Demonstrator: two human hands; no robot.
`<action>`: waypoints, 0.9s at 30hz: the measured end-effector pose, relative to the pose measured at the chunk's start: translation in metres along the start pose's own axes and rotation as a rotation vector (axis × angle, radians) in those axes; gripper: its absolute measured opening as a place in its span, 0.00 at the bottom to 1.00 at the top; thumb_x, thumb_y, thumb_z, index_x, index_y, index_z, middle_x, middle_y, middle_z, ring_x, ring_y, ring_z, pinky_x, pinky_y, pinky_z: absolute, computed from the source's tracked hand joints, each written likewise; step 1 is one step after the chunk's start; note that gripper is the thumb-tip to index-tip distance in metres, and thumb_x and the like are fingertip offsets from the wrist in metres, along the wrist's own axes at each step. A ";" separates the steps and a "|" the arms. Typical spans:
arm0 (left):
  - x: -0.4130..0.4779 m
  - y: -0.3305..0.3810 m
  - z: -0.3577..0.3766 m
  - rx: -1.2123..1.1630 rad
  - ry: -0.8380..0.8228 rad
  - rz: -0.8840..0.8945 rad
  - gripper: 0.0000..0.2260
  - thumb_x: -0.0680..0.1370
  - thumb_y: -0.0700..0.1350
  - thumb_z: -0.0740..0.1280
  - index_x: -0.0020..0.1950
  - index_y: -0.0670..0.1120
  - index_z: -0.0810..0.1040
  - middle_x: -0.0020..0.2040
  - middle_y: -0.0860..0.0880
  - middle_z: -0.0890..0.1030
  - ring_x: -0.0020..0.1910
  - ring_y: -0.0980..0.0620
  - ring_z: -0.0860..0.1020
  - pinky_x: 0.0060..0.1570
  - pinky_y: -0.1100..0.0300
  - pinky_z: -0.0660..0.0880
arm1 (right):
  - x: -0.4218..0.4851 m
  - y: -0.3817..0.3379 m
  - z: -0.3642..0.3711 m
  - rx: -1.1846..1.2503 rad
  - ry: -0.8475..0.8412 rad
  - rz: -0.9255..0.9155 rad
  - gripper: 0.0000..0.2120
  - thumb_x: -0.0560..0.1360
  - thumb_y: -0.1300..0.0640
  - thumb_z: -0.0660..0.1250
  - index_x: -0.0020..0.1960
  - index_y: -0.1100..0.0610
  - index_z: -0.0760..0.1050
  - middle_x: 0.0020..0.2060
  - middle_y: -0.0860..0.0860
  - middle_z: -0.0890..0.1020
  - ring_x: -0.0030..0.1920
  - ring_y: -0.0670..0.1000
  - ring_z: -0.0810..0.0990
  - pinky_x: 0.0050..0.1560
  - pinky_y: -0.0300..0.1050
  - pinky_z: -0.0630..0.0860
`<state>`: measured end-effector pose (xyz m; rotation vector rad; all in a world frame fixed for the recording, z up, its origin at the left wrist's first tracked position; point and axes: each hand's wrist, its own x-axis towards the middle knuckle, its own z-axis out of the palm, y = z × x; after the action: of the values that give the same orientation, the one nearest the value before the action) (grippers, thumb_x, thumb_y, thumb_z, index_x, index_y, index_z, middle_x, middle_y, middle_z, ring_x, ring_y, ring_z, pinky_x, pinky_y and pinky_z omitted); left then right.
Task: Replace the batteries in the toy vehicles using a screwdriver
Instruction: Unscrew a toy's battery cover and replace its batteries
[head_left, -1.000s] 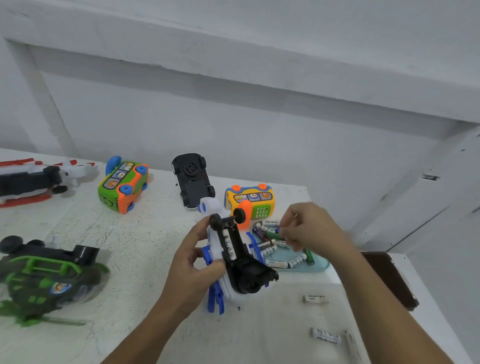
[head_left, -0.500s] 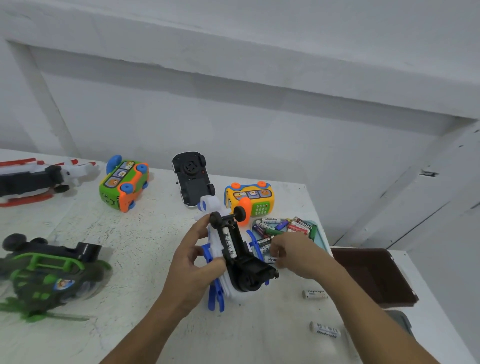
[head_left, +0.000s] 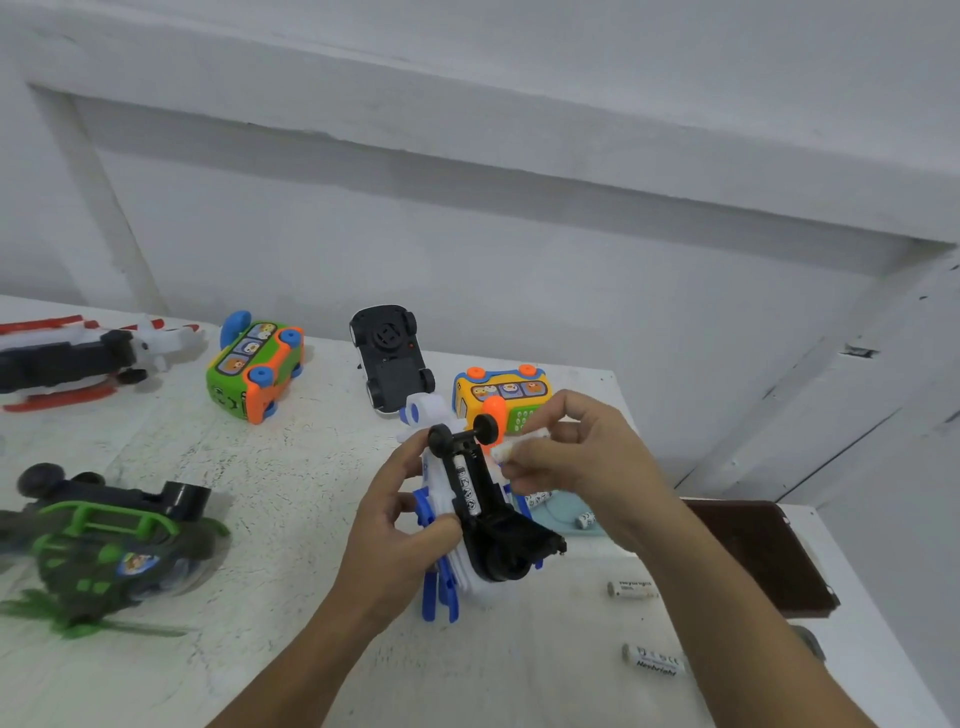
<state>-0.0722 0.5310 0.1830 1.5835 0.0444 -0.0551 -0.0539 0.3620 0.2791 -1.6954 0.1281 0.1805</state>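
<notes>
My left hand (head_left: 395, 525) grips a white and blue toy helicopter (head_left: 480, 525) turned belly up, its black underside and open battery bay facing me. One white battery (head_left: 464, 488) lies in the bay. My right hand (head_left: 582, 457) pinches another white battery (head_left: 511, 448) just right of the bay, beside the toy's black wheel axle. No screwdriver is in sight.
A light blue tray (head_left: 558, 519) of batteries lies behind my right hand. Two loose batteries (head_left: 631, 590) (head_left: 654, 660) lie at the right. A green helicopter (head_left: 104, 545), green bus (head_left: 254, 364), black car (head_left: 389, 358), yellow bus (head_left: 501, 389), red-white helicopter (head_left: 78, 353) and brown box (head_left: 758, 556) surround me.
My right hand left the battery tray and rose with a white battery to the toy's battery bay. My left hand kept holding the helicopter.
</notes>
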 end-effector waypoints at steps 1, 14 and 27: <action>0.000 0.000 0.000 0.002 0.005 0.010 0.31 0.63 0.46 0.67 0.62 0.70 0.68 0.61 0.57 0.74 0.55 0.47 0.78 0.46 0.42 0.82 | -0.001 0.002 0.004 -0.116 0.016 -0.006 0.10 0.67 0.69 0.74 0.41 0.62 0.74 0.37 0.63 0.83 0.33 0.56 0.82 0.39 0.49 0.82; 0.000 0.001 -0.001 0.122 0.071 0.090 0.31 0.62 0.48 0.67 0.61 0.71 0.64 0.57 0.72 0.67 0.54 0.58 0.75 0.43 0.67 0.75 | -0.006 0.008 0.029 -0.668 0.060 -0.051 0.10 0.68 0.53 0.77 0.43 0.54 0.77 0.39 0.43 0.78 0.41 0.42 0.76 0.41 0.35 0.73; 0.000 0.001 -0.003 0.072 0.043 0.075 0.31 0.62 0.48 0.67 0.61 0.70 0.64 0.58 0.70 0.68 0.54 0.55 0.77 0.43 0.65 0.76 | 0.005 0.001 0.014 -0.383 -0.147 0.074 0.08 0.68 0.63 0.77 0.36 0.54 0.80 0.28 0.46 0.81 0.31 0.44 0.79 0.39 0.42 0.79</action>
<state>-0.0720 0.5336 0.1837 1.6568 0.0164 0.0363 -0.0499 0.3763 0.2754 -2.0522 0.0475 0.4043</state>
